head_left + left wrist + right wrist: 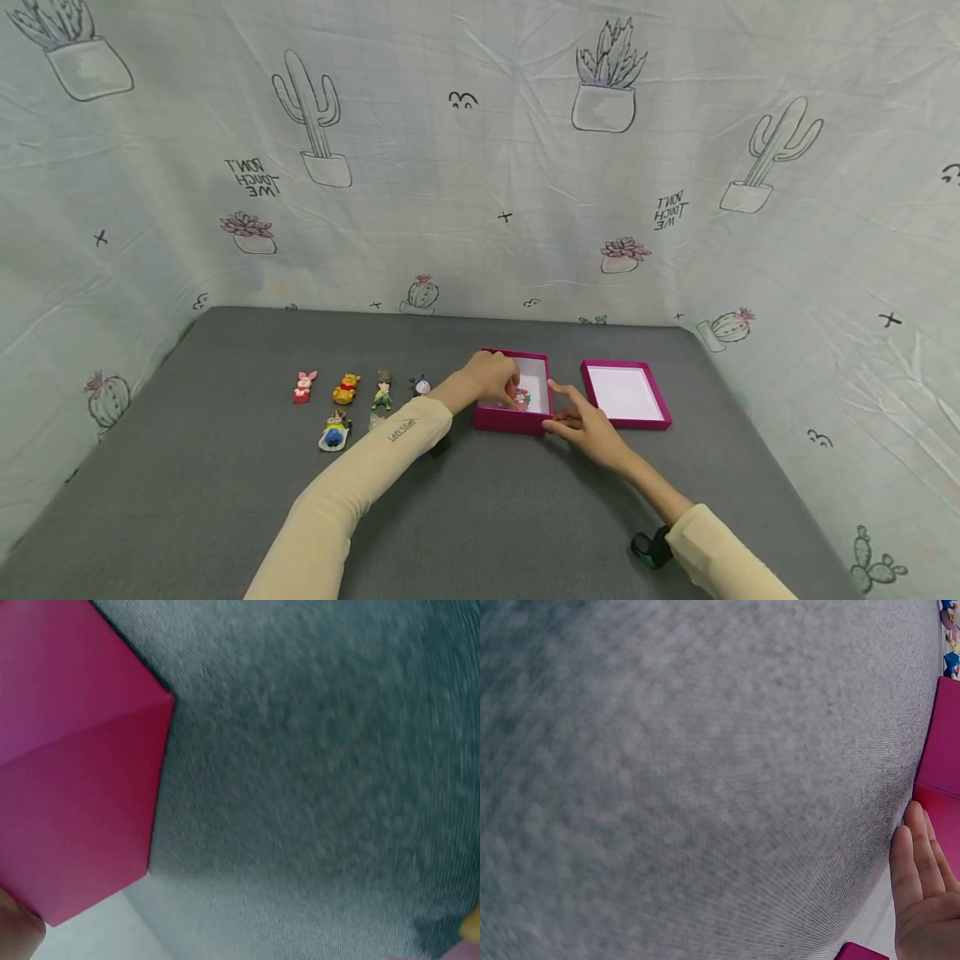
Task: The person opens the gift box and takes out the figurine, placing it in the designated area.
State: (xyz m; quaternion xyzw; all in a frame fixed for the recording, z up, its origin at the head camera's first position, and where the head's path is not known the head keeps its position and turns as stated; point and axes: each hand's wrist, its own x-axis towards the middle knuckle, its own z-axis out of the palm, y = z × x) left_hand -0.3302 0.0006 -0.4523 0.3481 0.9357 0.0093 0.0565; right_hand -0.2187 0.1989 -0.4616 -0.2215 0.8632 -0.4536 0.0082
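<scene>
In the head view, a pink box (512, 421) with a white inside stands on the grey table. My left hand (489, 375) reaches into it over the left rim, its fingertips pinching a small pink figurine (522, 400) near the box floor. My right hand (592, 429) touches the box's right side and front right corner. In the right wrist view its straight fingers (924, 859) lie against the pink wall (939, 761). The left wrist view shows the box's outer corner (97, 795) and a bit of a fingertip (16, 930).
The box's lid (626, 393) lies inside up on the right. To the left stand several figurines, among them a piglet (303, 387), a yellow bear (347, 389), a green-clad figure (382, 392) and a blue-and-yellow one (334, 430). My left arm partly covers others.
</scene>
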